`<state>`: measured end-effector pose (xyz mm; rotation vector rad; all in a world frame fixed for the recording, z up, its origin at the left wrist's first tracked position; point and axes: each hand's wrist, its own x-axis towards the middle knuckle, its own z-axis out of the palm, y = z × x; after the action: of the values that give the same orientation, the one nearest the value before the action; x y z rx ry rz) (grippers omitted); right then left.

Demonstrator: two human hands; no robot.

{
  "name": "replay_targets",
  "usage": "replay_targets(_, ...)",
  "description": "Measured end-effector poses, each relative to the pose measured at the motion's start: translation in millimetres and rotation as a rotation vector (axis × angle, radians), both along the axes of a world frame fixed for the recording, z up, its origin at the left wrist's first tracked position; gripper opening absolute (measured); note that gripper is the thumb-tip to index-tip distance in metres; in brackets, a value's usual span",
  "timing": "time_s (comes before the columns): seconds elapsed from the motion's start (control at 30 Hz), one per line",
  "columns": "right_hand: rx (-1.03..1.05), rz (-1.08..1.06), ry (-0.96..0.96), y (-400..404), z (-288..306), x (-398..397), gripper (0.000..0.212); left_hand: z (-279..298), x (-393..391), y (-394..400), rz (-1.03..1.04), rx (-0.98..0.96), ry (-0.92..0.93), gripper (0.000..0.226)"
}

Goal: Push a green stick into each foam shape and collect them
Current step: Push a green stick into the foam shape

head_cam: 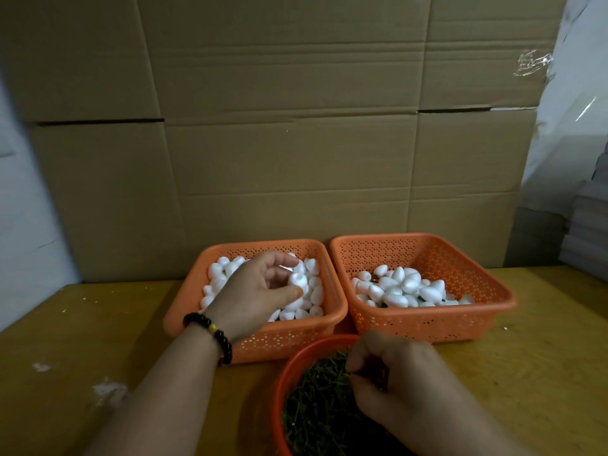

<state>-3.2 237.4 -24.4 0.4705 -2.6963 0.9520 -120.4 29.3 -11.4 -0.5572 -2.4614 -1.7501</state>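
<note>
My left hand point(255, 291) is over the left orange basket point(197, 291) of plain white foam shapes and pinches one white foam shape point(297, 280) between thumb and fingers. My right hand point(391, 376) is curled over the red bowl point(289, 366) of green sticks point(316, 406), its fingertips pinching among the sticks; I cannot make out a single stick in them. The right orange basket point(487, 291) holds foam shapes point(408, 287) with dark green sticks showing between them.
Both baskets stand side by side on a yellowish wooden table point(98, 340), backed by a wall of flattened cardboard point(296, 143). White foam crumbs point(108, 390) lie on the table at the left. Stacked grey sheets point(589, 232) sit at the far right.
</note>
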Motion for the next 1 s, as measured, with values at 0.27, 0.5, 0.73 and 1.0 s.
replay_targets(0.27, -0.366, 0.005, 0.058, 1.2, -2.2, -3.4, 0.027, -11.1, 39.2, 23.1, -0.072, 0.261, 0.075, 0.027)
replay_targets(0.5, -0.655, 0.014, 0.067, 1.7, 1.9, -6.1, 0.012, -3.7, 56.4, 33.2, -0.164, 0.347, 0.082, 0.026)
replay_targets(0.73, -0.739, 0.024, 0.059, 0.2, 2.5, -6.8, 0.022, 0.2, 64.1, 36.2, -0.21, 0.392, -0.017, 0.027)
replay_targets(1.0, -0.884, 0.059, 0.025, 0.5, 2.6, -7.3, 0.026, -1.5, 66.2, 40.1, -0.331, 0.693, -0.355, 0.022)
